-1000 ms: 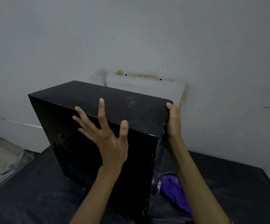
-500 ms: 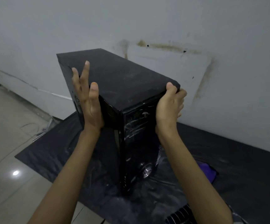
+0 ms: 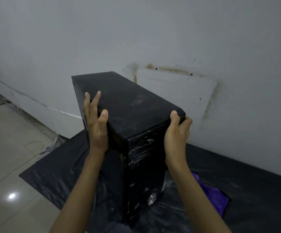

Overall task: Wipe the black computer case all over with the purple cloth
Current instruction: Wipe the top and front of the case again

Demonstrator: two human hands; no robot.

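Observation:
The black computer case (image 3: pixel 133 106) stands upright on a black plastic sheet (image 3: pixel 55 172), its dusty top facing me and its scratched front panel turned toward me. My left hand (image 3: pixel 96 125) presses against the case's left side near the top, thumb hooked over the top edge. My right hand (image 3: pixel 178 132) grips the top right corner, thumb on top and fingers down the right side. The purple cloth (image 3: pixel 215 197) lies crumpled on the sheet to the right of the case, partly behind my right forearm. Neither hand touches it.
A stained grey wall (image 3: pixel 170 39) rises close behind the case. Tiled floor (image 3: pixel 7 157) lies to the left of the sheet, with a white power strip (image 3: pixel 48 148) and cables near the wall's base.
The case has been turned so its narrow front faces me and now stands upright. My left hand shifted from the broad side panel to the upper left edge; my right hand kept its corner.

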